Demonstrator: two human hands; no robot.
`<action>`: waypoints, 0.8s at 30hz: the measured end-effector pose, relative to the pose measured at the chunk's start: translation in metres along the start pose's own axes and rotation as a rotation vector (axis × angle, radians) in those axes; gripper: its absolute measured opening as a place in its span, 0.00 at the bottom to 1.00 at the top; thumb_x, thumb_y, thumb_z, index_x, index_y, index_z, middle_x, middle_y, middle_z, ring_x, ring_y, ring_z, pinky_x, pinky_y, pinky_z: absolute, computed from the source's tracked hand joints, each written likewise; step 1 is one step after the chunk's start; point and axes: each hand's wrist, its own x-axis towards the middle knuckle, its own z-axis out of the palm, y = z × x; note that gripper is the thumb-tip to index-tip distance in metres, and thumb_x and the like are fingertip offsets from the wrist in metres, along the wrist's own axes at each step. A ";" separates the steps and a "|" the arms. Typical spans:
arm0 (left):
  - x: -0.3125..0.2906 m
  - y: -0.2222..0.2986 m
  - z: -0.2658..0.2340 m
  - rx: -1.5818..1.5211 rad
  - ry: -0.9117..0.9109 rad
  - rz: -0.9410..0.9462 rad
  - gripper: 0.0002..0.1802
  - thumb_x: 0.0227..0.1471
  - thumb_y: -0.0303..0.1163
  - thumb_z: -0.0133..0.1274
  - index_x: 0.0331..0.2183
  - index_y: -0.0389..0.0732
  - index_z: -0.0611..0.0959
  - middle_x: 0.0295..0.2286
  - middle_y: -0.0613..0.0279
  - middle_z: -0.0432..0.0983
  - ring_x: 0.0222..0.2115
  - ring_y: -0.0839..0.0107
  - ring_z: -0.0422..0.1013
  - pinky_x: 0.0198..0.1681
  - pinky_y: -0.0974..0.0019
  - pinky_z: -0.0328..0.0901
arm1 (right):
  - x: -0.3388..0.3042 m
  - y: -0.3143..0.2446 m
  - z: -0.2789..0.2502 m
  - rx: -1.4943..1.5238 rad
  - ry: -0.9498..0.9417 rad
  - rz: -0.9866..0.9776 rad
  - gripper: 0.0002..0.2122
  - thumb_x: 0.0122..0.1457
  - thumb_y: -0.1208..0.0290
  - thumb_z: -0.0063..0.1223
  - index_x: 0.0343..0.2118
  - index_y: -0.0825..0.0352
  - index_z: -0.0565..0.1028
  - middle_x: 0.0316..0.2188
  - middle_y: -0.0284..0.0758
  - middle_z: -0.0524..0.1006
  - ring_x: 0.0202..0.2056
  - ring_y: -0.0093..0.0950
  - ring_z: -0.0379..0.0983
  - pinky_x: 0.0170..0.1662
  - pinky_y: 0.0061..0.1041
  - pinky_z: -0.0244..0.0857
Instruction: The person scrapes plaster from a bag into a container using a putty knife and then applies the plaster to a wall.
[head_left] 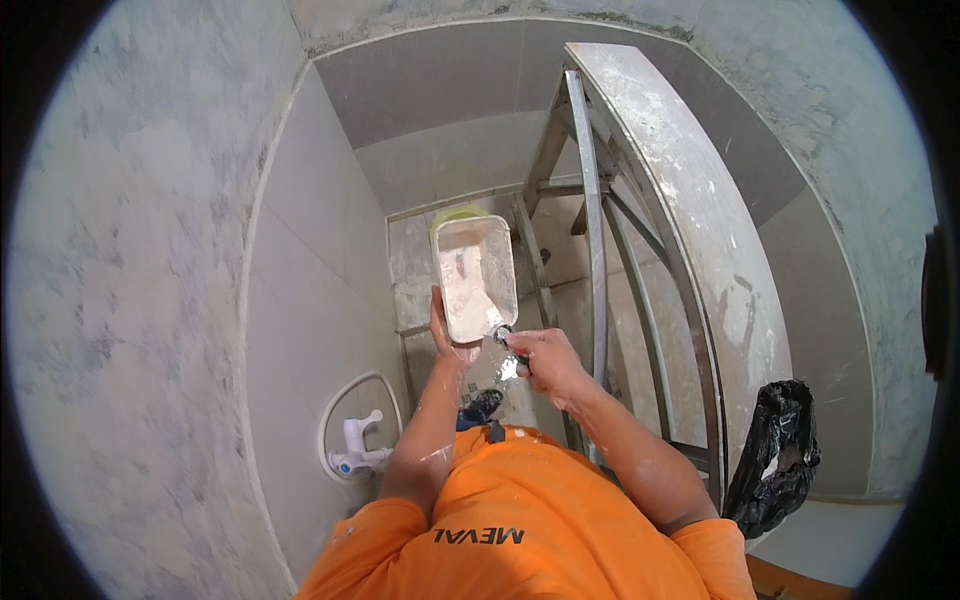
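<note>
A white rectangular tray [511, 262], smeared with pale wet putty [468, 295], is held out in front of me. My left hand [449, 338] supports it from below, fingers along its left side and near end. At the tray's near right corner, my right hand [545, 358] grips the dark handle of a putty knife [503, 337]. The knife's blade reaches into the putty, so its shape is mostly covered. A small reddish mark shows in the middle of the tray. White splashes dot both forearms.
A long putty-stained bench [690, 180] on metal legs [592, 220] stands close on my right, a black plastic bag [775, 455] at its near end. On the left wall are a white tap [362, 445] and hose. Behind the tray shows a yellow-green rim [462, 213].
</note>
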 end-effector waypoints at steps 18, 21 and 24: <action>-0.015 -0.015 0.005 0.086 0.089 -0.173 0.29 0.66 0.55 0.42 0.56 0.44 0.76 0.49 0.61 0.78 0.47 0.62 0.75 0.56 0.56 0.68 | -0.023 -0.010 0.031 -1.568 0.447 -0.816 0.14 0.59 0.73 0.51 0.48 0.69 0.75 0.32 0.41 0.76 0.30 0.38 0.81 0.30 0.36 0.75; -0.015 -0.012 0.008 0.048 0.107 -0.155 0.30 0.66 0.56 0.42 0.56 0.43 0.76 0.50 0.60 0.78 0.49 0.61 0.74 0.57 0.54 0.67 | -0.036 -0.004 0.032 -1.594 0.309 -0.839 0.11 0.59 0.74 0.51 0.44 0.70 0.76 0.32 0.41 0.76 0.30 0.37 0.81 0.30 0.35 0.75; -0.013 -0.012 0.004 0.040 0.085 -0.148 0.30 0.65 0.56 0.43 0.57 0.43 0.76 0.51 0.60 0.77 0.51 0.60 0.73 0.58 0.53 0.66 | -0.047 -0.033 0.027 -1.663 0.192 -0.692 0.15 0.59 0.75 0.48 0.49 0.66 0.75 0.35 0.44 0.76 0.31 0.41 0.81 0.31 0.39 0.74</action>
